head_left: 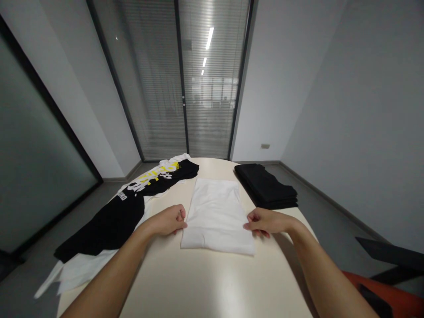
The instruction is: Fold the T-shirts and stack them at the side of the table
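A folded white garment (217,214) lies flat in the middle of a cream round table (212,282). My left hand (168,219) rests at its left edge, fingers curled and pinching the fabric near the lower left side. My right hand (266,221) sits at the right edge, fingertips gripping the fabric there. Both forearms reach in from the bottom of the view.
A pile of black and white shirts with yellow print (132,203) drapes over the table's left side. A stack of folded black garments (266,185) sits at the back right. An orange chair (384,296) stands at the lower right. Glass doors with blinds are behind.
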A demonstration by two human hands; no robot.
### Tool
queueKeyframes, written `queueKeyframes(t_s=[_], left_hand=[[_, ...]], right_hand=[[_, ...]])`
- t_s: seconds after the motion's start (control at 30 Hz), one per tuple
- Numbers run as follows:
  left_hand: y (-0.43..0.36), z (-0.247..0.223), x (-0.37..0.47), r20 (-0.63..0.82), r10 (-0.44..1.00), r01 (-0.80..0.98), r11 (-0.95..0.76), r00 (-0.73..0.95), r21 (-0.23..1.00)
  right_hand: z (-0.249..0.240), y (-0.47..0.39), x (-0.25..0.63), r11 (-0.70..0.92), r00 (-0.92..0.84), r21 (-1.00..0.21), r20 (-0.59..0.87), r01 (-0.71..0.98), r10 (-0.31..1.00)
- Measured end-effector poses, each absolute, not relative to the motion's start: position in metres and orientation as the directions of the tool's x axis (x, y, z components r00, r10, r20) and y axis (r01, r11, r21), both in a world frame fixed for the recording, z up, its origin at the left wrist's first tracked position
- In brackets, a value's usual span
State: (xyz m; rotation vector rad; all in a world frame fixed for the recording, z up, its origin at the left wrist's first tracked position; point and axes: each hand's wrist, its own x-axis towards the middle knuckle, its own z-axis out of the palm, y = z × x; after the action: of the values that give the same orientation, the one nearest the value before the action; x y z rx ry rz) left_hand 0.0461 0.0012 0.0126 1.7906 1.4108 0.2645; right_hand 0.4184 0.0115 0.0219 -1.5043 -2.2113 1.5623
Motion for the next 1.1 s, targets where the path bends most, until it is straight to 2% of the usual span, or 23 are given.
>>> queueKeyframes(t_s=[0.13,0.27,0.37,0.47,0.63,0.83,0.97,1.03,1.1], left_hand=[[-0.002,0.018,0.049,-0.346,0.866,0.726,-0.027,0.360,0.687],[-0.007,0.026,0.051,-0.476,0.797,0.764,0.028,0.373,0.645],[-0.008,0.027,0.051,-0.502,0.746,0.743,0.015,0.437,0.669],[-0.008,0.026,0.049,-0.494,0.723,0.716,0.000,0.483,0.698],[-0.011,0.031,0.046,-0.507,0.739,0.751,0.002,0.443,0.660],[-0.013,0.034,0.043,-0.550,0.688,0.775,-0.028,0.474,0.632],[-0.012,0.036,0.043,-0.476,0.744,0.792,-0.114,0.468,0.600],[-0.012,0.038,0.049,-0.369,0.815,0.800,-0.178,0.446,0.573],[-0.013,0.038,0.059,-0.166,0.897,0.798,-0.264,0.410,0.542]], right_hand=[[0.022,0.011,0.421,-0.014,-0.522,-0.743,-0.483,0.669,0.703],[0.025,0.007,0.417,-0.086,-0.550,-0.711,-0.608,0.698,0.572],[0.027,0.004,0.415,-0.127,-0.542,-0.685,-0.664,0.718,0.516],[0.028,0.003,0.416,-0.134,-0.529,-0.671,-0.677,0.729,0.511],[0.033,0.001,0.418,-0.137,-0.516,-0.656,-0.691,0.743,0.507],[0.037,-0.003,0.410,-0.120,-0.544,-0.654,-0.705,0.747,0.454],[0.040,-0.005,0.408,-0.120,-0.505,-0.606,-0.742,0.786,0.440],[0.039,-0.003,0.409,-0.081,-0.484,-0.613,-0.692,0.786,0.536],[0.034,0.002,0.409,0.008,-0.427,-0.607,-0.550,0.795,0.718]])
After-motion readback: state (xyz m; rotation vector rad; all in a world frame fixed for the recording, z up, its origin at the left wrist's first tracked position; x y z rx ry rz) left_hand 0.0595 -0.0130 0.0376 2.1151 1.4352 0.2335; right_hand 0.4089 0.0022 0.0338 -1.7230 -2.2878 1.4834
